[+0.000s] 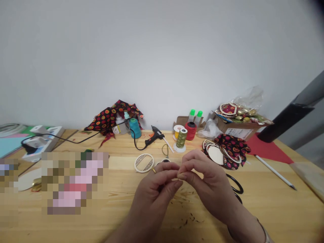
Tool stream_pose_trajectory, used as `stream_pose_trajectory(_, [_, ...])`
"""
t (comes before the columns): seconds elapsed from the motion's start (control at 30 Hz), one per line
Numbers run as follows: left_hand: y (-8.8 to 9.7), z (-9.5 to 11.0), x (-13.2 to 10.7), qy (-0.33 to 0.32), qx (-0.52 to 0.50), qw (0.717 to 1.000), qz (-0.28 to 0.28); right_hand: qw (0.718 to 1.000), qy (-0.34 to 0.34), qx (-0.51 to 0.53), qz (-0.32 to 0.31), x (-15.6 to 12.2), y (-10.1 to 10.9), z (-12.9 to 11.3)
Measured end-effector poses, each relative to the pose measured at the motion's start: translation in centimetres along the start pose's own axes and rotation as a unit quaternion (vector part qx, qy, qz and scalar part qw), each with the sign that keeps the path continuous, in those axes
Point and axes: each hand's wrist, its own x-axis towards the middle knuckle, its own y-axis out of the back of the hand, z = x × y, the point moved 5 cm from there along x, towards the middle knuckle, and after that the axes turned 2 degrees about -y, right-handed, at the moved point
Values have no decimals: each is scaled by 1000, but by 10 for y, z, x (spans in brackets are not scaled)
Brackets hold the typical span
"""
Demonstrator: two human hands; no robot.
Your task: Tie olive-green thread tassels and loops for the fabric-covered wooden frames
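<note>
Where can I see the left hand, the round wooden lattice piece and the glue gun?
Left hand (151,190): head view, back of the hand.
Round wooden lattice piece (135,163): head view, left rim.
Glue gun (157,134): head view, black body.

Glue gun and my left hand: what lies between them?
Head view: a wooden disc and a partly hidden piece with a cord loop lie between them.

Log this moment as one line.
left hand: curled, meeting right | right hand: pinched | held item: indistinct | beyond: round wooden frame, glue gun
</note>
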Motion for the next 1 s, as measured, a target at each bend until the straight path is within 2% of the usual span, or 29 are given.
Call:
stream_pose_trajectory(0.17, [3, -5, -1, 13, -22, 1000, 16, 1000, -12, 15, -4, -2, -1, 1])
stream_pose_trajectory(0.27, [6, -5, -2, -5, 0, 999, 35, 993, -39, 108, 0, -2, -5, 9])
stream_pose_trajectory(0.43, [13, -5, -5, -44, 52, 995, 69, 945, -155, 279, -67, -9, -31, 32])
stream_pose_trajectory(0.57, [20, -12, -6, -2, 13, 996, 93, 923, -192, 320, -95, -16, -45, 40])
stream_pose_trajectory(0.7, [22, -23, -9, 68, -96, 990, 78, 920, -243, 297, -86, -21, -46, 49])
stream_pose_trajectory(0.83, [25, -33, -17, 145, -238, 958, 60, 934, -256, 235, -85, -22, -37, 54])
stream_pose_trajectory(0.9, [33, -35, -21, 157, -242, 954, 79, 946, -246, 189, -90, -21, -29, 57])
stream_pose_trajectory(1.0, [51, -36, -28, 166, -183, 961, 123, 966, -217, 105, -88, -17, -15, 63])
